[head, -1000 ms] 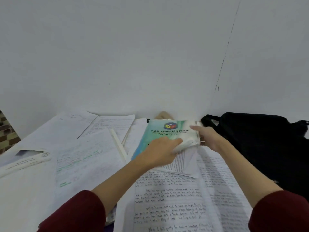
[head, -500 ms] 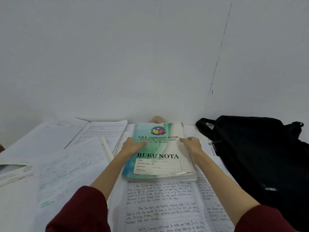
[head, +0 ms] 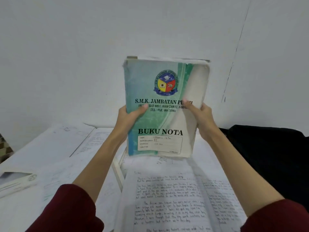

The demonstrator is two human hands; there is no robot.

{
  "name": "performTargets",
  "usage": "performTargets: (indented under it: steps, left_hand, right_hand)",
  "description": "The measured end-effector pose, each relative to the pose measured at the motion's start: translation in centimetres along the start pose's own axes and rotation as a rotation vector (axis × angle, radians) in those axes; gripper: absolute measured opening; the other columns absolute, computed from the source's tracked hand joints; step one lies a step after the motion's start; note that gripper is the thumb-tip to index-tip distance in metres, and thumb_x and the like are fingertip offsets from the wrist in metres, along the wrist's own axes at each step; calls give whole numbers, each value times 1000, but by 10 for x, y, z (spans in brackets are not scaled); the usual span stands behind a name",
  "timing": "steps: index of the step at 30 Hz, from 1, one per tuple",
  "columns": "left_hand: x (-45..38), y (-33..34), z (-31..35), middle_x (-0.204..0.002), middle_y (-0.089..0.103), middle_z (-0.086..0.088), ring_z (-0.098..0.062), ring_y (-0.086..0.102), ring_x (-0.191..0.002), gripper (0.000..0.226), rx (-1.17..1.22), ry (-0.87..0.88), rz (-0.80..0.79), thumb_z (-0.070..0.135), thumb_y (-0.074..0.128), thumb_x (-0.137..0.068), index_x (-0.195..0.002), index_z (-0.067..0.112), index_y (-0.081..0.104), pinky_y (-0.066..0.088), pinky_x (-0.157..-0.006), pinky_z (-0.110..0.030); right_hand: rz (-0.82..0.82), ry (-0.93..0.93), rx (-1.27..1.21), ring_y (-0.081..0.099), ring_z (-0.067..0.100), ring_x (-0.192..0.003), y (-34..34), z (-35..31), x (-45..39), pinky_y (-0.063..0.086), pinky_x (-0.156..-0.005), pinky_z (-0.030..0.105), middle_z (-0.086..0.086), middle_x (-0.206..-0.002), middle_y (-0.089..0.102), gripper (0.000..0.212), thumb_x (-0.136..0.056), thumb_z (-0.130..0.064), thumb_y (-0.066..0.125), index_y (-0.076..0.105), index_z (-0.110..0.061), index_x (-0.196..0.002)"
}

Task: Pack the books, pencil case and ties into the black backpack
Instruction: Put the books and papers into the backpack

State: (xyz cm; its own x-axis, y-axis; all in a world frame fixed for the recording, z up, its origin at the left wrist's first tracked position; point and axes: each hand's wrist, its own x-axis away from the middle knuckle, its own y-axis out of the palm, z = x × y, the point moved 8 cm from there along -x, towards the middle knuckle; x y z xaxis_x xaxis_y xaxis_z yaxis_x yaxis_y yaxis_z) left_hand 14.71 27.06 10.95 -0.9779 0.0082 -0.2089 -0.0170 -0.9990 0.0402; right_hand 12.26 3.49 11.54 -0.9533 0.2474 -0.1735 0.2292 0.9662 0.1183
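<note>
Notebook [head: 160, 108], green-and-white cover printed "BUKU NOTA", held upright in the air before the white wall [head: 66, 47], cover toward the camera. Gripped at its left edge by left hand [head: 128, 117], thumb across the cover; gripped at its right edge by right hand [head: 203, 118], thumb on the cover, remaining fingers hidden behind. Below notebook: open handwritten pages [head: 168, 198] flat on the table; right of notebook: black backpack [head: 267, 156], apart from it.

A plain white wall [head: 83, 47] fills the top of the view, with a thin dark line [head: 234, 56] running down it on the right. A bit of brown patterned tile [head: 4, 148] shows at the far left edge.
</note>
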Motion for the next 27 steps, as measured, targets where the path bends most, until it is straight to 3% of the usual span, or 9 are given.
performTargets:
  steps: [3,7,12,16,18,20,21,24,27]
  left_hand:
    - [7,-6,-40,-97,71,-4,-15,68,-83,40,-41,-142,-29,29,75,-73,-108,12,63,58,-67,-25]
    - [21,-11,-83,-102,73,-6,-25,68,-98,82,-47,-238,-40,60,84,-44,-110,17,64,51,-93,-48]
    - [22,-6,-73,-100,72,-7,-26,68,-97,57,15,-236,10,41,78,-61,-109,15,63,54,-88,-43]
    - [23,7,-47,-103,70,-12,-26,69,-92,84,22,-184,-15,52,85,-47,-114,6,59,57,-82,-42]
    - [21,24,-27,-96,71,-12,-24,70,-83,59,8,-146,-62,37,82,-63,-108,5,61,59,-72,-36]
    - [21,54,-8,-85,72,-7,-19,71,-72,31,2,-139,-148,24,77,-73,-98,9,64,59,-61,-29]
    - [25,72,0,-81,73,-5,-18,71,-68,26,9,-150,-196,23,76,-74,-94,11,65,58,-58,-28]
    - [36,117,7,-83,74,-6,-19,72,-70,29,40,-209,-315,24,77,-73,-96,11,66,58,-59,-29]
    - [63,173,-4,-90,74,-10,-22,72,-74,35,51,-297,-445,26,77,-72,-101,10,66,59,-63,-33]
  right_hand:
    - [-87,69,127,68,13,-82,3,32,5,52,-65,22,0,-96,72,22,-75,-31,76,67,-20,-92]
    - [-92,151,147,66,12,-86,4,67,13,50,-67,21,-3,-95,71,28,-73,-31,78,66,-21,-96]
    - [-78,117,69,68,16,-92,9,61,14,52,-71,23,1,-102,72,34,-78,-26,75,65,-17,-109]
    - [-85,61,119,68,21,-93,-10,28,19,55,-78,27,2,-99,72,16,-83,-22,70,67,-19,-98]
    - [-84,52,136,69,22,-93,-29,1,23,54,-87,36,5,-98,72,27,-78,-21,74,64,-12,-102]
    - [-103,97,106,70,20,-91,-54,-21,32,56,-84,36,5,-100,72,50,-70,-25,78,59,-7,-113]
    - [-129,131,94,70,20,-90,-67,-28,41,57,-80,34,5,-101,73,50,-69,-27,75,60,-9,-114]
    - [-174,192,84,71,20,-91,-104,-41,63,59,-69,31,4,-103,73,30,-80,-24,64,64,-17,-109]
    - [-78,183,121,72,20,-87,-161,-53,86,59,-65,32,5,-99,74,23,-84,-13,64,64,-13,-107]
